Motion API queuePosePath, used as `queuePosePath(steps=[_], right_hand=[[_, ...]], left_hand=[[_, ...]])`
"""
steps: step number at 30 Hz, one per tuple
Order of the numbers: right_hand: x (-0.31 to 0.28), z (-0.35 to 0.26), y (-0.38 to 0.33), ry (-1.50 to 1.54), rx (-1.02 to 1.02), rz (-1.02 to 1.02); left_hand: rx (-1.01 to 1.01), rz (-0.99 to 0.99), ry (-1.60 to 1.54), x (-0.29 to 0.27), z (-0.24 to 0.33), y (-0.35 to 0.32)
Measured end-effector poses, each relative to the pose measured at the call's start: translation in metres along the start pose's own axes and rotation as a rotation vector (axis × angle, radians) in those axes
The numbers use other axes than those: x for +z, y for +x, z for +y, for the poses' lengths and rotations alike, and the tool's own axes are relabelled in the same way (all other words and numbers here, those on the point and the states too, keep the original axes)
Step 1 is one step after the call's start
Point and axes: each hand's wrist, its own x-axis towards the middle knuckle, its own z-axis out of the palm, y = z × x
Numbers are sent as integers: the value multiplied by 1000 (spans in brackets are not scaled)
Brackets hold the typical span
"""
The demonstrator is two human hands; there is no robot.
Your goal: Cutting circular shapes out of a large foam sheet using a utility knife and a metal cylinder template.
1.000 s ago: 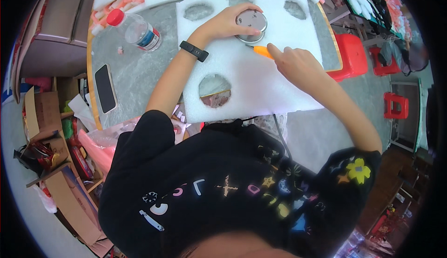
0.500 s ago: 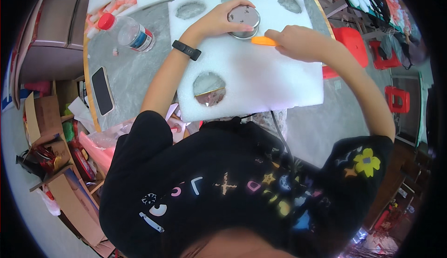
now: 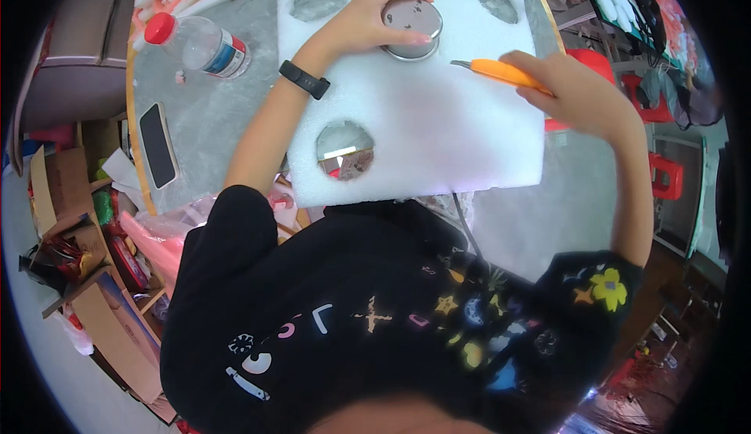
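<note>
Foam sheet (image 3: 438,136), white, round holes cut through, flat on grey table (image 3: 203,121) | left hand (image 3: 368,23) pressing round metal lid (image 3: 412,27) onto sheet | right hand (image 3: 575,93) clenched around orange knife (image 3: 501,72), tip beside lid | clear bottle (image 3: 199,43), red cap, blue-white label, far left | black phone (image 3: 158,144) at table edge

Black short-sleeved t-shirt (image 3: 375,293) with small colourful prints: yellow flower on right sleeve, stars, cross, white cartoon shapes across back. Black band watch (image 3: 305,79) on left wrist. Both hands bare.
</note>
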Motion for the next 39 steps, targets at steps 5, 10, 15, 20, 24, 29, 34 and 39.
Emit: queuePosePath(steps=[5, 10, 15, 20, 24, 29, 34, 39], right_hand=[[36, 20, -15, 50, -43, 115], [44, 21, -12, 172, 2, 139], [47, 25, 5, 220, -43, 194], [45, 31, 24, 333, -34, 145], [50, 35, 32, 364, -73, 95], [53, 38, 37, 421, -65, 102], [52, 43, 40, 416, -80, 100], [50, 43, 42, 393, -84, 93]], left_hand=[[-15, 31, -50, 0, -1, 1], [0, 43, -59, -7, -5, 8], [-105, 127, -333, -7, -18, 6], [-258, 582, -872, -5, -2, 3], [-301, 606, -1184, -15, -4, 3], [-224, 626, -1357, -22, -8, -1], [434, 478, -424, -14, -36, -10], [216, 627, -1339, -17, -21, -3]])
